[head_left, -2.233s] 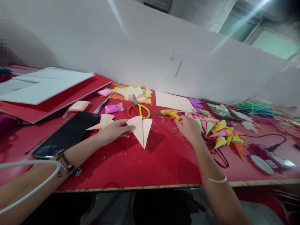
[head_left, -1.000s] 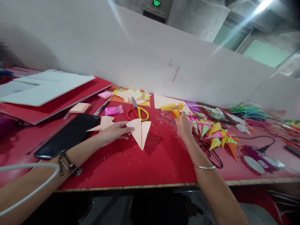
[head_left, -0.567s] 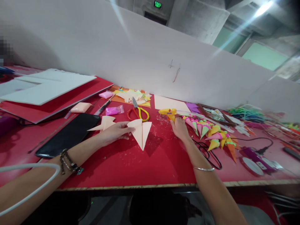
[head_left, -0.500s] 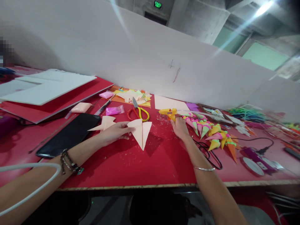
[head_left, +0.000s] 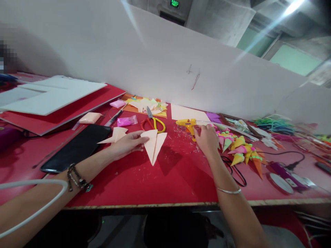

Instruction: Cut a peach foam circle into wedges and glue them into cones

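Note:
A folded cream paper piece [head_left: 154, 146], pointed at its lower end, hangs above the red table. My left hand [head_left: 131, 143] pinches its upper left edge between thumb and fingers. A yellow hot glue gun [head_left: 187, 123] sits on the table, a clear glue stick running out of its back. Just right of its handle is my right hand [head_left: 207, 139], fingers partly bent and holding nothing I can see. Scissors [head_left: 156, 124] with red and yellow handles lie behind the paper piece. Another cream cut paper piece [head_left: 115, 135] rests beside my left wrist.
A black phone [head_left: 77, 148] lies to the left, near white boards [head_left: 51, 100]. Small paper cones [head_left: 244, 151] in yellow, pink and orange cluster at right, beside a black cable [head_left: 235, 171] and a purple device [head_left: 289, 177]. A white partition [head_left: 155, 58] stands behind.
My right hand has shifted right, off the glue gun's handle, while the gun stays in place. The paper piece in my left hand has turned slightly.

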Motion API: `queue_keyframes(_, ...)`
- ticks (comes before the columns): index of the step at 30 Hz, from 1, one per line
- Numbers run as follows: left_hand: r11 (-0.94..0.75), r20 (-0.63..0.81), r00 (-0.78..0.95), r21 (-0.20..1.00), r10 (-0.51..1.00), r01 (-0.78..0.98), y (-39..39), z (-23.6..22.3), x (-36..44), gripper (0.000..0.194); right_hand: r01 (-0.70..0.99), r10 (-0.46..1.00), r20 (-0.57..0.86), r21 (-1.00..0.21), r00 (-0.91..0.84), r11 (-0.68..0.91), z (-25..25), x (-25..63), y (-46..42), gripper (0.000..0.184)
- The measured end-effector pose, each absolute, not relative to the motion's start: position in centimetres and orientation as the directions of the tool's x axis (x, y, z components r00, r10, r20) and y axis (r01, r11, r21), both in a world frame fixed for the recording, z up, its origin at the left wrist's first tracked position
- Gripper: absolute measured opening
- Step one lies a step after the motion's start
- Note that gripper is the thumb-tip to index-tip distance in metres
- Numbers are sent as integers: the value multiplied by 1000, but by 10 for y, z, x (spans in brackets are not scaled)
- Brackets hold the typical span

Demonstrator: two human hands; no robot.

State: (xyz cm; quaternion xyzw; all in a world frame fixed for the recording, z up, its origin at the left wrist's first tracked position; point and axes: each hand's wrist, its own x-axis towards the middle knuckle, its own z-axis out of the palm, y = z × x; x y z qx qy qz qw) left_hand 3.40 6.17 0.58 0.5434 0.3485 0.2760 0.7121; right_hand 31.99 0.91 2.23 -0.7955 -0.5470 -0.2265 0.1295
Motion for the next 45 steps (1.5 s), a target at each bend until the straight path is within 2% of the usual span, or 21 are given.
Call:
queue_keyframes(2,235,-158,616,971,771,-45,61,5,34,21,956,823,499,-45,273,-290,26,307,4,30)
queue_keyframes(3,226,-142,620,972,772,-59,61,5,34,19,970,854,461,-127,242,-206,26,299,3,28)
queue_keyframes(5,214,-113,628,973,770,-87,61,4,35,18,927,934,342,-374,106,32,22,281,1,24)
queue_keyframes(7,207,-103,635,974,766,-92,60,3,36,19,708,974,210,-676,-81,204,16,263,1,22)
queue_keyframes(8,205,-109,638,976,763,-79,59,3,37,19,559,978,139,-804,-156,203,13,255,0,24)
queue_keyframes(9,203,-120,641,977,758,-57,58,3,38,19,415,971,74,-895,-228,165,9,248,0,26)
queue_keyframes(11,197,-143,656,980,741,-9,56,4,40,21,203,937,-22,-978,-349,52,4,238,-1,29)
queue_keyframes(14,176,-154,682,984,715,38,52,6,42,23,69,899,-80,-996,-431,-56,3,231,-3,31)
queue_keyframes(18,189,-183,694,979,696,69,49,5,42,23,47,900,-78,-997,-430,-64,5,229,-7,32)
queue_keyframes(21,286,-205,691,958,693,-2,49,3,43,26,59,920,-58,-998,-388,-38,3,228,-7,29)
queue_keyframes(25,351,-176,754,933,633,-76,53,1,44,40,24,948,-60,-998,-313,-55,-4,227,-3,24)
queue_keyframes(29,156,-58,757,986,651,-59,56,0,43,41,-68,961,-94,-991,-259,-115,-6,224,-2,24)
queue_keyframes(32,-47,-8,737,997,675,53,53,1,43,38,-148,975,-122,-978,-183,-150,-5,222,-2,31)
queue_keyframes(36,-286,70,722,941,688,182,46,0,44,46,-127,996,-74,-989,-41,-79,-8,222,-1,25)
queue_keyframes(38,-371,117,698,901,706,225,44,1,46,39,-98,998,-61,-993,6,-60,-9,223,-1,25)
queue_keyframes(41,-453,150,682,843,716,290,42,4,46,23,-64,997,-63,-996,38,-61,-11,224,-1,27)
queue_keyframes(45,-447,123,653,821,747,356,45,8,44,23,4,998,-40,-999,54,-40,-8,225,-2,25)
